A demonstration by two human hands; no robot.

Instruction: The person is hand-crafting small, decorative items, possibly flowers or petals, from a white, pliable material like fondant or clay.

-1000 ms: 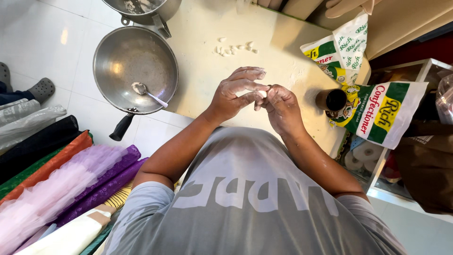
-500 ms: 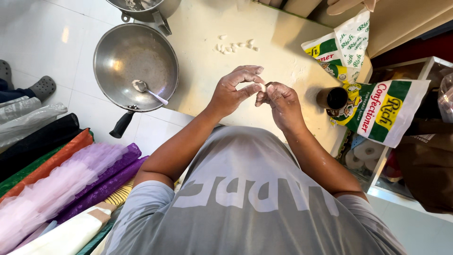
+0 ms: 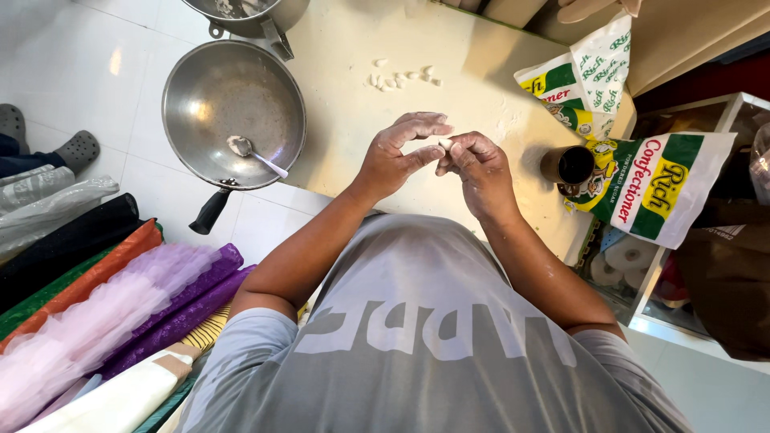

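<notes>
Spoon (image 3: 255, 156) in steel pan (image 3: 200, 96), dough bit (image 3: 445, 143) between hands.

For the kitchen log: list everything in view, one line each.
dough piece: one, white, pinched between both hands
dough bits: about ten, white, on the counter's far side
counter: one, cream
pan: one, steel, black handle, left of the counter
spoon: one, metal, inside the pan
pot: one, steel, top edge
sugar bags: two, white-green, right
cup: one, dark, beside the bags
fabric rolls: several, purple, orange, black, lower left
left hand: one, floury
right hand: one, floury
</notes>
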